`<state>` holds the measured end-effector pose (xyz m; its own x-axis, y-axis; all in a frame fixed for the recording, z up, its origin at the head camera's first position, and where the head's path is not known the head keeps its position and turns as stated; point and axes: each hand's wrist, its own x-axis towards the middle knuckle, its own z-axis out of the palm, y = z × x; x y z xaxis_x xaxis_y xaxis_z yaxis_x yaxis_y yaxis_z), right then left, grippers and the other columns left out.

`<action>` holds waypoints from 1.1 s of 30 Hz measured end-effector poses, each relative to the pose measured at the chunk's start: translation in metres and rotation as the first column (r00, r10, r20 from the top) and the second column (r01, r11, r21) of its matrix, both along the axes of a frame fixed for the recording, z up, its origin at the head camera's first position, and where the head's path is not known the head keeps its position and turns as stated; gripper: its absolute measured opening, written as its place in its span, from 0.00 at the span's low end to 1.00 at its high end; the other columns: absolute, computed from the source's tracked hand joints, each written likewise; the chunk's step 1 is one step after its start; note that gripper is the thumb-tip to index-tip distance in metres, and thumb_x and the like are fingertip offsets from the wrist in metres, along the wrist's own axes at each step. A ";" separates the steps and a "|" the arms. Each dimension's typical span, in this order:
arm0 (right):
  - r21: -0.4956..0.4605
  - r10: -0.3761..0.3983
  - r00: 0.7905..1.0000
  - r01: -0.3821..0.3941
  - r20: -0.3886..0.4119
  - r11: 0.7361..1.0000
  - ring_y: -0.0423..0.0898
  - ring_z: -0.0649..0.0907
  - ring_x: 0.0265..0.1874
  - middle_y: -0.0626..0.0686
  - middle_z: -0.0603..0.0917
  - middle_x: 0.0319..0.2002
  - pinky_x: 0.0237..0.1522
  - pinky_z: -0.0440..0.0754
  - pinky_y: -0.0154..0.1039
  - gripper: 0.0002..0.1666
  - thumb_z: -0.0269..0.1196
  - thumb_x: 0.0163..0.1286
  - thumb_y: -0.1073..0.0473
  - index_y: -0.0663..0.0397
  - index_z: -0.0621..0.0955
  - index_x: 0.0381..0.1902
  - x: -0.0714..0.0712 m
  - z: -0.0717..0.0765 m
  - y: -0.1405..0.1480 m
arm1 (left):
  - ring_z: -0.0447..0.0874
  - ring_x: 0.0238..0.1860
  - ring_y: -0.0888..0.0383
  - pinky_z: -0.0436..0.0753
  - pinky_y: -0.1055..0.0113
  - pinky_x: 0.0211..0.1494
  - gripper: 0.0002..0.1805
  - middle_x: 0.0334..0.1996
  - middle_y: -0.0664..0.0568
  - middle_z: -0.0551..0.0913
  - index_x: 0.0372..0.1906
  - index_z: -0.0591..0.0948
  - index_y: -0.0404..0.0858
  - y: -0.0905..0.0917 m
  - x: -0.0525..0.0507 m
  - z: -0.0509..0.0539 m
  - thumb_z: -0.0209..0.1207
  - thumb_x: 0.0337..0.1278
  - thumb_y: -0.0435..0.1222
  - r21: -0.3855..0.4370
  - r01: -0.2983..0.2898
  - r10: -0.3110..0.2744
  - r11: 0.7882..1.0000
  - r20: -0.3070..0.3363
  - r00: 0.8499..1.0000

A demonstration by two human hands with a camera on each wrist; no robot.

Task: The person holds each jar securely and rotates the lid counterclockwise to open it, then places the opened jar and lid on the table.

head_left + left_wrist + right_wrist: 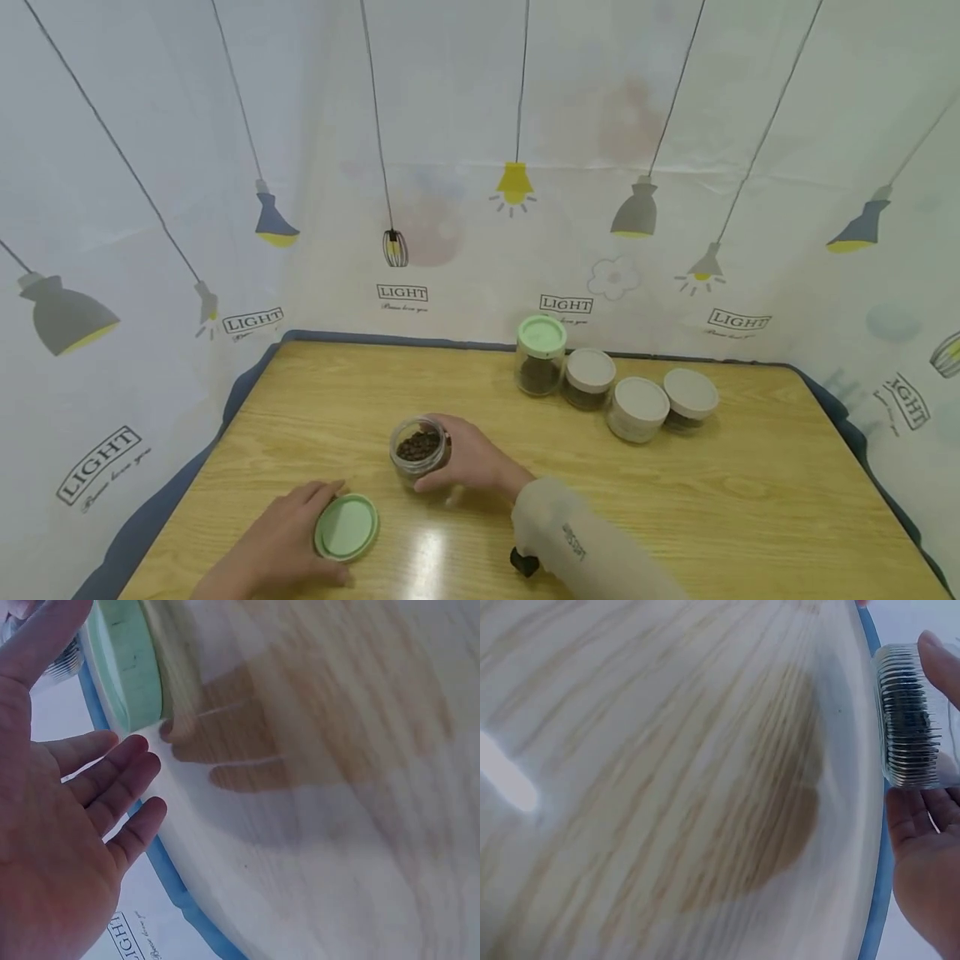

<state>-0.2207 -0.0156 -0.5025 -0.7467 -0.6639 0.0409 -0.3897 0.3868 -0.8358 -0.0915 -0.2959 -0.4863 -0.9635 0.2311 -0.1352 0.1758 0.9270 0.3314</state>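
Nearest, at the lower left, the left hand [288, 529] lay with fingers loosely extended and spread, its thumb on one side of a round green lid [347, 527] and its fingers on the other; whether the skin met the rim I could not tell. That spread probably suited a broad disc with little edge to pinch. The lid had a smooth, matt look, with a raised border.

Just beyond, the right hand [472, 454] was clamped on an open jar [408, 477], thumb and fingers on opposite sides, likely to keep it upright with its mouth clear. Whether its base touched the tabletop [712, 500] was hard to say. The jar was clear and round, its wall finely ribbed, and dark brown beans [420, 447] lay inside. A pale sleeve [592, 542] covered the forearm.

Well apart, near the back edge, stood a taller jar [538, 375] under a green lid, then three squat white-lidded jars [637, 408], perhaps grouped there to leave working room. The tabletop showed yellowish wood grain and a glossy reflection. Behind hung a creased pale cloth [465, 108] printed with lamps.
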 end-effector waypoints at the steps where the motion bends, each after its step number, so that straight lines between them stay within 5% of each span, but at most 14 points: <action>1: -0.003 0.006 1.000 -0.006 -0.009 1.000 0.42 0.75 0.61 0.47 0.77 0.63 0.66 0.72 0.43 0.54 0.79 0.45 0.42 0.47 0.69 0.68 -0.001 0.000 -0.002 | 0.77 0.57 0.48 0.76 0.44 0.59 0.67 0.59 0.48 0.76 0.68 0.69 0.40 -0.001 0.000 0.001 0.64 0.16 0.78 -0.001 -0.004 0.004 1.000 -0.004 1.000; 8: -0.059 0.031 1.000 -0.031 -0.003 0.998 0.39 0.76 0.59 0.46 0.78 0.60 0.65 0.72 0.38 0.51 0.80 0.45 0.48 0.45 0.70 0.67 -0.002 -0.005 -0.027 | 0.77 0.57 0.44 0.74 0.41 0.59 0.63 0.57 0.46 0.77 0.67 0.70 0.36 -0.014 -0.003 0.006 0.69 0.21 0.72 0.023 0.013 -0.013 1.000 0.008 1.000; 15: -0.033 0.071 0.994 -0.074 -0.083 0.997 0.40 0.77 0.58 0.48 0.80 0.58 0.65 0.71 0.37 0.49 0.80 0.45 0.54 0.49 0.71 0.65 0.000 -0.008 -0.051 | 0.76 0.59 0.41 0.74 0.39 0.60 0.60 0.59 0.45 0.76 0.67 0.70 0.38 -0.017 -0.008 0.011 0.71 0.25 0.69 0.058 0.000 -0.005 0.998 0.081 0.997; 33: -0.049 0.014 1.000 -0.014 -0.011 0.999 0.40 0.77 0.59 0.47 0.79 0.60 0.67 0.70 0.37 0.51 0.81 0.43 0.52 0.47 0.71 0.66 0.004 -0.009 -0.070 | 0.74 0.61 0.37 0.74 0.38 0.60 0.60 0.61 0.38 0.74 0.67 0.69 0.35 -0.016 -0.013 0.016 0.72 0.26 0.67 0.037 0.003 -0.006 0.999 0.070 0.998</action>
